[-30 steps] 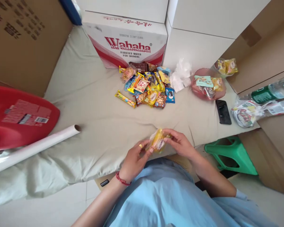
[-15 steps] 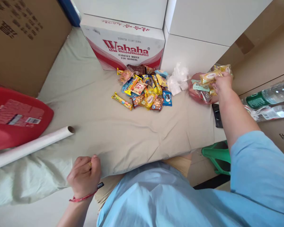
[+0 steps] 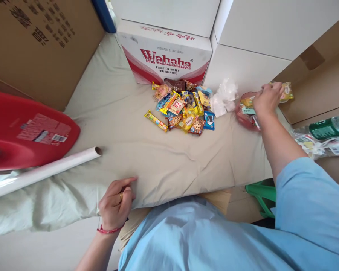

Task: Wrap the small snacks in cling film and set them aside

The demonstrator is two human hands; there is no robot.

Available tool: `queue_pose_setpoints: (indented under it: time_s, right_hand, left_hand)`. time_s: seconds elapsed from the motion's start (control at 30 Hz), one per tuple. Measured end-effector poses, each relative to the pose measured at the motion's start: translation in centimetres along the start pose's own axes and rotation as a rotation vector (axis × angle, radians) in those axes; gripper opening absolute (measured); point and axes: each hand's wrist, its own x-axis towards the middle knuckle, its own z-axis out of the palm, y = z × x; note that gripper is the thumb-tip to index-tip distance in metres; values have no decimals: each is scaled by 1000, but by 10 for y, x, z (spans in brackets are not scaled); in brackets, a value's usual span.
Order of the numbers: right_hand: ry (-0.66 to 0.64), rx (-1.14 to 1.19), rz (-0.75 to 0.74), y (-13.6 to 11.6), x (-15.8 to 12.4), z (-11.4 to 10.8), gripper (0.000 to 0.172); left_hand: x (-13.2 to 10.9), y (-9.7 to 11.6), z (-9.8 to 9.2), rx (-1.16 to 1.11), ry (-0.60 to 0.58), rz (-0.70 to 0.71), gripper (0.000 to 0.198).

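Note:
My right hand (image 3: 267,98) is over the pink bowl (image 3: 246,123) at the right, back up, fingers curled down with their tips hidden. What they grip cannot be made out. A yellow wrapped snack (image 3: 286,92) shows just beyond the fingers. Inside the bowl are another yellow packet (image 3: 246,101) and a pale green packet (image 3: 248,110), partly covered by the hand. Low on the left, my left hand (image 3: 116,199) rests at the cloth's front edge, holding nothing. Its index finger points out and the other fingers are bent. A pile of wrapped snacks (image 3: 177,107) lies mid-table.
Behind the snacks stands a Wahaha water carton (image 3: 169,56). Crumpled white plastic (image 3: 223,98) lies between pile and bowl. A red jug (image 3: 31,131) and a white roll (image 3: 51,171) are at left. Plastic bottles (image 3: 330,128) lie at right, above a green stool (image 3: 261,194).
My left hand has gone from a fist to an extended index finger. My right hand has shifted left over the bowl, covering more of it. The view has swung slightly left.

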Motion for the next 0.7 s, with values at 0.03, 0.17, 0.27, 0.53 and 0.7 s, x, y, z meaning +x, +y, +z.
queue_pose_setpoints:
  time_s: [0.03, 0.17, 0.27, 0.53, 0.7]
  right_hand:
    - [14, 81, -56, -7, -4, -4, 49]
    - [-112, 263, -254, -41, -24, 2, 38]
    - [-250, 238, -132, -62, -36, 23, 34]
    - [-163, 544, -43, -76, -75, 37, 10]
    - [-374, 1477, 230, -79, -167, -3, 25]
  left_hand:
    - [-1, -1, -1, -18, -16, -4, 40]
    - [-1, -5, -3, -38, -79, 30, 27]
    - [-1, -6, -3, -33, -81, 79, 17]
    - [-4, -1, 8, 26, 42, -39, 57]
    - [-2, 13, 8, -82, 64, -148, 48]
